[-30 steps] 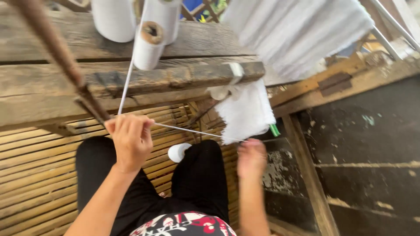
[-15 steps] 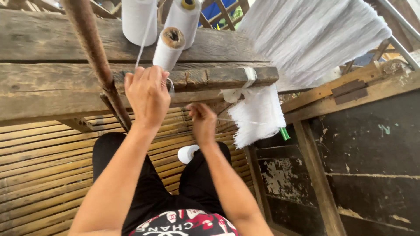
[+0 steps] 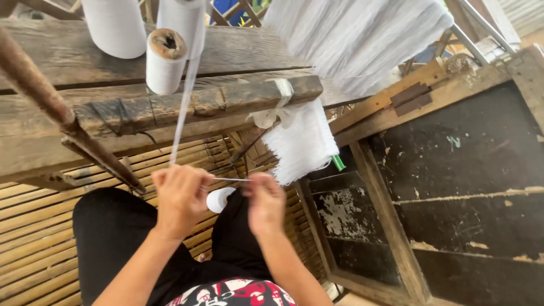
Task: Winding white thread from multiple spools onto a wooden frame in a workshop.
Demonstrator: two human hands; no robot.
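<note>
Head view: left hand (image 3: 180,199) and right hand (image 3: 264,203), each grip pinched shut on a taut white thread (image 3: 229,179) rising to a spool (image 3: 165,61) on the beam (image 3: 226,99); most thread remains wound.

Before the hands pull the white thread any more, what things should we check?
1. Left hand pinching the white thread that runs up to the spools: ok.
2. Right hand on the short stretch of thread between the two hands: ok, it looks taut.
3. Thread running free past the wooden beam: ok, no snag seen.
4. Small spool sitting steady on the beam: cannot tell.
5. White ball of thread resting in the lap, clear of the hands: ok.
6. Hanging bundle of white yarn away from the working thread: ok, it hangs to the right.
</note>
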